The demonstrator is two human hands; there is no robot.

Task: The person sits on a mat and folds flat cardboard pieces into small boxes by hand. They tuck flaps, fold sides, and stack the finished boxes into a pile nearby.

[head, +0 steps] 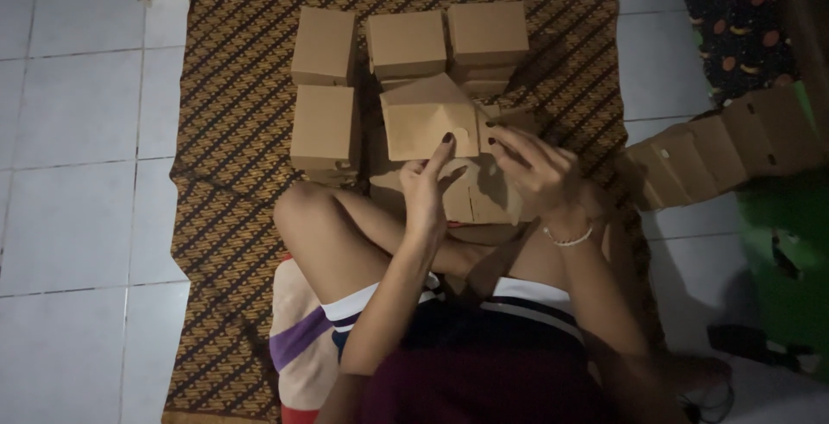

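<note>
so the person's sitting cross-legged on a brown patterned mat [224,130] on white floor tiles, both hands on one half-folded cardboard box [429,122] held up just above their knees. left hand [427,186] is closed on its bottom edge, thumb up against the front panel. right hand [535,169] grips the right side, fingers curled round a flap. finished boxes [406,42] sit in rows on the mat right behind it, and a row of flat boxes [725,148] lies off to the right
</note>
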